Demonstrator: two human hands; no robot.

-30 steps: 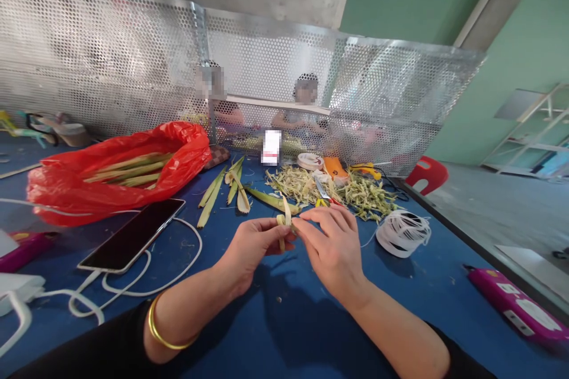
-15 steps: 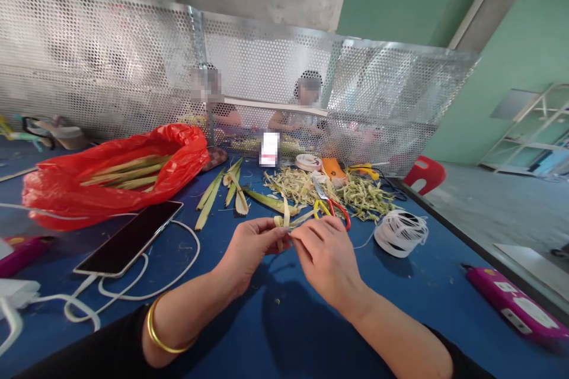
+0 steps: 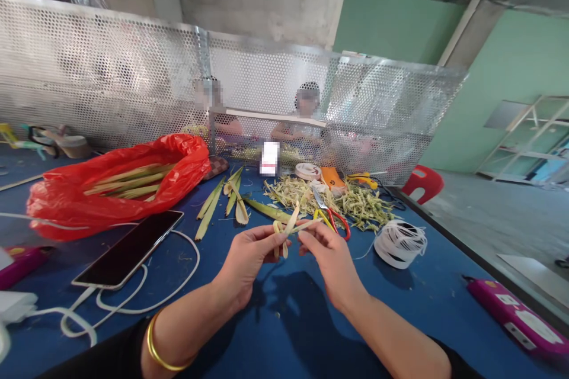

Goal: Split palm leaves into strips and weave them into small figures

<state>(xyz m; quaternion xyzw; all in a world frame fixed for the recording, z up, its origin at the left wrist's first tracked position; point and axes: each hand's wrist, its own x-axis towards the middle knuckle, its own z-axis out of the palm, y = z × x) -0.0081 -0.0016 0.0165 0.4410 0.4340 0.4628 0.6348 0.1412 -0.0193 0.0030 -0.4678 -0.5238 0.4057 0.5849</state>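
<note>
Over the blue table, my left hand (image 3: 258, 249) is closed, pinching a small looped and folded piece of pale green leaf strips (image 3: 291, 222) between thumb and fingers. One strip end points up and another stretches right. My right hand (image 3: 326, 251) is curled around that right-hand strip end, its thumb and forefinger close together; the exact contact is partly hidden. Just behind it lie scissors (image 3: 341, 222) with red and yellow handles. A spool of white cord (image 3: 400, 244) sits right of my hands, its loose end trailing toward them.
Leaf trimmings (image 3: 364, 207) are heaped beyond my hands, near a roll of tape (image 3: 307, 171). Cut leaves (image 3: 211, 207) lie left of them. A red plastic bag (image 3: 57, 189) holds more leaves. A phone (image 3: 128, 249) with a white cable lies left. A perforated metal screen (image 3: 267, 65) stands behind.
My right hand has turned and drawn slightly right, opening a gap from my left hand. The upright strip now leans right. The view has tilted up slightly.
</note>
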